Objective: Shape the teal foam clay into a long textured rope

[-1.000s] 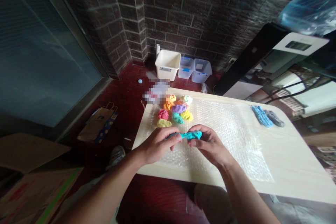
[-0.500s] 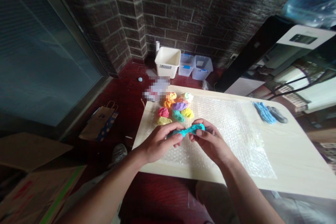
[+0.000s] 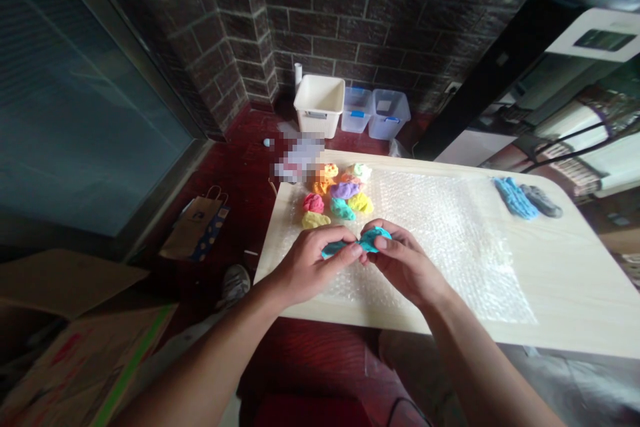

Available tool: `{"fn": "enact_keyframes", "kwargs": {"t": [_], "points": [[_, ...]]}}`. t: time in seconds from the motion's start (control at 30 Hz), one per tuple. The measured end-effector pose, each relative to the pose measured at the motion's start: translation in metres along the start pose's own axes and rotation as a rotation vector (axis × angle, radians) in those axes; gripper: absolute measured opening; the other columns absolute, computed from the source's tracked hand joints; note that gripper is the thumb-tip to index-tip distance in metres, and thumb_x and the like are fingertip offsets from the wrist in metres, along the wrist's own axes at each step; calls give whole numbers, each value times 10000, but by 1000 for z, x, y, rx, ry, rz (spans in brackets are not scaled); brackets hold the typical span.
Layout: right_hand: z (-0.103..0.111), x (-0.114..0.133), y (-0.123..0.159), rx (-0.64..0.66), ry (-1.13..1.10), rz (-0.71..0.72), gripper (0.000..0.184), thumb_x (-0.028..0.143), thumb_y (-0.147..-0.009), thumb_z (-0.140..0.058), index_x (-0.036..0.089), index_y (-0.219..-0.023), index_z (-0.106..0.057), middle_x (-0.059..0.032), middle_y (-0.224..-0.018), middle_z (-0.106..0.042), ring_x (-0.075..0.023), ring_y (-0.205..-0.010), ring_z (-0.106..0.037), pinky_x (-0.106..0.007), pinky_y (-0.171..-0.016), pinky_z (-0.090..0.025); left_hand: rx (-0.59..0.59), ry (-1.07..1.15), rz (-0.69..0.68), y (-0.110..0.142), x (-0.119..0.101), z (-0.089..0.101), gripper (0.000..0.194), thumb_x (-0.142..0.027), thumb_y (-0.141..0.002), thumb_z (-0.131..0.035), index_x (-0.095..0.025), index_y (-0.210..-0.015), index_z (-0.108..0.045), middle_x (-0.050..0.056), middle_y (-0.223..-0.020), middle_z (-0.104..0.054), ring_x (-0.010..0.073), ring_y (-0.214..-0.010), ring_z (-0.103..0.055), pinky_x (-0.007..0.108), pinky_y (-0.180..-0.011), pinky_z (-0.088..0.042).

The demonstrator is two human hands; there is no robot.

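Note:
A turquoise piece of what looks like modelling clay (image 3: pixel 376 237) spans both hands above the table's near side. It is narrow in the middle, with a wider end at the right. My left hand (image 3: pixel 320 260) pinches its left part between thumb and fingers, hiding some of it. At the other end, the thumb and fingers of my right hand (image 3: pixel 403 257) close on the wider part. Just beyond lie several soft lumps in a cluster, among them a purple lump (image 3: pixel 345 190), a red lump (image 3: pixel 313 203), a green lump (image 3: pixel 343 209) and a pale yellow lump (image 3: pixel 315 219).
Bubble wrap (image 3: pixel 450 253) covers much of the pale wooden table (image 3: pixel 565 280). A blue lump (image 3: pixel 515 198) and a grey lump (image 3: pixel 541 201) lie at the right. Bins (image 3: pixel 320 121) stand by the wall. A paper bag (image 3: pixel 187 230) and cardboard box (image 3: pixel 85 360) are on the left.
My hands have drawn slightly closer together, and the left thumb now sits near the clay's narrow middle. The view has shifted a little, so the table appears higher.

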State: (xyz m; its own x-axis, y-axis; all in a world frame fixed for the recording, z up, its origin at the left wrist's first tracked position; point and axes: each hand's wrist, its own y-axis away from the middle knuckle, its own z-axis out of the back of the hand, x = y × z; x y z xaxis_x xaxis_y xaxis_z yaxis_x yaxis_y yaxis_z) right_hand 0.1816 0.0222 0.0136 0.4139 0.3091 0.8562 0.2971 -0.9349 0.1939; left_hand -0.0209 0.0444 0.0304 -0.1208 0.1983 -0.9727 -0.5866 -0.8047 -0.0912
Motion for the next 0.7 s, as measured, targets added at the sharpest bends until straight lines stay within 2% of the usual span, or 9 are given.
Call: {"fn": "enact_keyframes", "kwargs": {"t": [0.27,0.47,0.63,0.7], "points": [[-3,-1,1,43,-17,-7,217,391,-839,-828,201,-910,-751,-32,-813,-686,-171,-766,-599,-286,-726,-486,6,159,4,2,3,0,298,-331,-1031,-549,-150,-878,-729,56,-930,-763,190,-911,-684,292,-871,-483],[-3,-1,1,78,-50,-3,220,394,-860,-814,194,-916,-743,-37,-811,-710,-161,-760,-612,-267,-726,-480,14,348,61,1,3,-1,330,-336,-1020,-527,-133,-859,-732,77,-896,-756,195,-866,-658,296,-835,-479],[-5,1,1,91,-45,7,217,407,-868,-805,204,-899,-736,-34,-781,-705,-184,-781,-642,-290,-734,-476,31,407,49,1,5,1,363,-338,-1023,-479,-134,-859,-731,80,-886,-732,195,-837,-627,300,-803,-467],[-6,1,0,84,-42,8,229,430,-864,-807,213,-886,-736,-25,-758,-691,-185,-766,-632,-299,-737,-475,54,410,34,2,5,2,318,-338,-999,-512,-133,-897,-733,79,-900,-720,193,-838,-609,300,-797,-463]]}}
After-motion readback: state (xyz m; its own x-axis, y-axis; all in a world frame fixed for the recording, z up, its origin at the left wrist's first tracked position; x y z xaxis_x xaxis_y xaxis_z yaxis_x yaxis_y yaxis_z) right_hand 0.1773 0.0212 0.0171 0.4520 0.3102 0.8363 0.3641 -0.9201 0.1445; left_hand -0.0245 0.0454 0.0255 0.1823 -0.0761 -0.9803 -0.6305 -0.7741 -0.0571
